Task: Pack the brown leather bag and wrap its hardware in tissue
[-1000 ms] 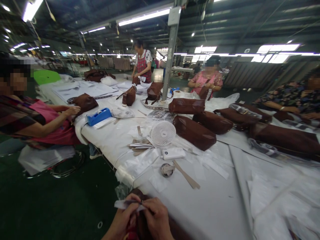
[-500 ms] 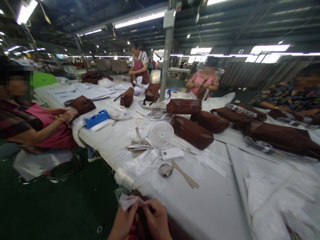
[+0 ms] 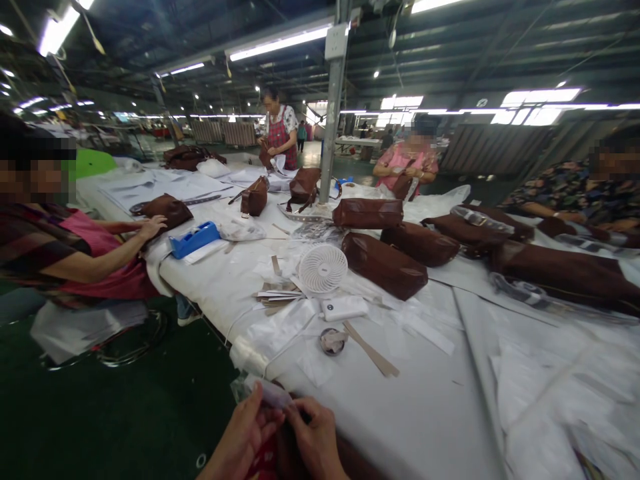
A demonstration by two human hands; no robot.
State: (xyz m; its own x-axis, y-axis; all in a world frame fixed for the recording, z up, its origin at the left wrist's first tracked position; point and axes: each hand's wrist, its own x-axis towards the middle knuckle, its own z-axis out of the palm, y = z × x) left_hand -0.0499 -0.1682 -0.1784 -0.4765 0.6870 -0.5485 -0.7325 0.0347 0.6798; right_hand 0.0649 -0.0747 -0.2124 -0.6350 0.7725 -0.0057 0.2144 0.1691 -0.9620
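Observation:
At the table's near edge, my right hand (image 3: 316, 433) pinches the end of a thin white wrapping sheet (image 3: 274, 395), folded into a narrow strip. My left hand (image 3: 247, 427) is beside it with the palm turned inward, thumb raised and fingers apart, close to the sheet's left part. Beneath both hands lies a brown leather piece (image 3: 353, 460), apparently a bag, mostly hidden by the hands. Clear plastic film (image 3: 241, 387) sticks out behind my left hand. A bit of red cloth (image 3: 265, 460) shows between my wrists.
On the white-covered table (image 3: 410, 413) stand a small white fan (image 3: 323, 268), a white power bank (image 3: 344, 307), a round dish (image 3: 333, 341) and a cardboard strip (image 3: 373, 350). Several brown bags (image 3: 385, 263) lie beyond. A blue tape dispenser (image 3: 195, 240) is near a seated co-worker (image 3: 90, 253).
My left hand has let go of the white sheet and moved slightly left, its fingers opening. The sheet now lies flatter toward my right hand. The left co-worker's hand has shifted over their bag.

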